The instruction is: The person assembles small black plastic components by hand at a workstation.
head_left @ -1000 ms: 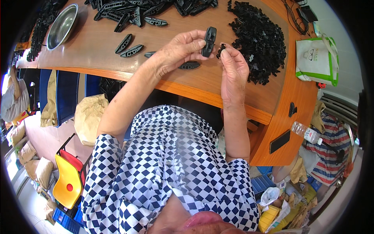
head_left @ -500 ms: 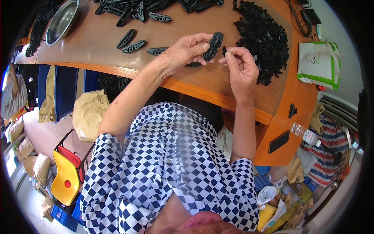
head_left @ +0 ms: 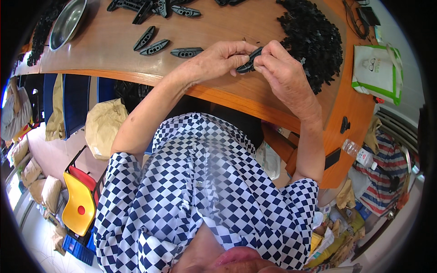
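Black and oblong, the part [head_left: 248, 63] sits at upper centre of the frame, its left side pinched between the left hand's [head_left: 219, 58] thumb and fingers, while the right hand [head_left: 287, 70] closes thumb and fingertips over its right end, hiding what lies beneath. Similar pieces [head_left: 155, 47] lie left of the hands on the table [head_left: 218, 26], with a clip pile [head_left: 314, 41] at upper right and a steel bowl [head_left: 68, 23] at upper left.

Left head fisheye looked steeply down. Shirt [head_left: 195, 195] was nearest, at bottom; left hand [head_left: 225, 58], right hand [head_left: 287, 73] and table [head_left: 218, 27] sat farther off, up top.
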`<state>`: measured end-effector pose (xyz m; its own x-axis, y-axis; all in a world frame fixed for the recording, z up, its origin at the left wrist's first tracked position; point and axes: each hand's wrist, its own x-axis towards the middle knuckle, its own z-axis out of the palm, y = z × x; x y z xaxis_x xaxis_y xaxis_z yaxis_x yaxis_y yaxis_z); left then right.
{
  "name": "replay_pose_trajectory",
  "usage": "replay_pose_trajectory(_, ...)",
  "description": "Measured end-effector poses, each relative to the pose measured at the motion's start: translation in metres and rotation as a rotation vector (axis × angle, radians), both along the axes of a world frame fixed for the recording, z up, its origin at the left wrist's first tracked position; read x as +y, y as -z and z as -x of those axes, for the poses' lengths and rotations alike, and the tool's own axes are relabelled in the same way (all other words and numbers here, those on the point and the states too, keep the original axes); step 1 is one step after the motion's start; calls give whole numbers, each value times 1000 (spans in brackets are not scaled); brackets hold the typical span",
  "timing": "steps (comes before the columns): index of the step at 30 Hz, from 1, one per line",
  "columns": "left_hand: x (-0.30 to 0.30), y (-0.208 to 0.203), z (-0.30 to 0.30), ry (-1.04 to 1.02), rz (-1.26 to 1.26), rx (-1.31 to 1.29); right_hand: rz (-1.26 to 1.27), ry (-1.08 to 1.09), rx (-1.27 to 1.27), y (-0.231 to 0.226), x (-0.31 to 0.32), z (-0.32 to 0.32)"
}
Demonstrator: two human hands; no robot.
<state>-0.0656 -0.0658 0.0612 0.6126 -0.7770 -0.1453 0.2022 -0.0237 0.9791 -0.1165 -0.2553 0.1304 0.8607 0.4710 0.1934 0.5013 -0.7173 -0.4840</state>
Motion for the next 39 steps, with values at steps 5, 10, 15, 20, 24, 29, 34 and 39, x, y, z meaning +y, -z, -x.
replay_pose_trajectory(5, 5, -2, 3, 79, 53, 36, -15, -21, -30, 6, 1, -2)
replay_pose_trajectory(10, 1, -5, 9, -57, 113, 4, -110, 102, 7, 15, 3, -2)
replay_pose_trajectory(15, -3, -14, 16, -157, 191, 214, -723, 434, 254, 38, 21, 6)
replay_pose_trajectory(20, -9, -11, 28, -249, 250, 91, -1300, 450, 741, 43, 36, 9)
replay_pose_trajectory(24, -6, -20, 27, -204, 206, 37, -1332, 460, 679, 49, 40, 13)
replay_pose_trajectory(29, -7, -20, 31, -196, 257, 6, -1272, 496, 629, 42, 40, 21)
replay_pose_trajectory(34, 8, -44, 36, -135, -232, -612, -88, 565, -133, 41, -16, 14)
replay_pose_trajectory(39, 15, -30, 39, 7, -458, -1369, 577, 740, -327, 47, -35, 2)
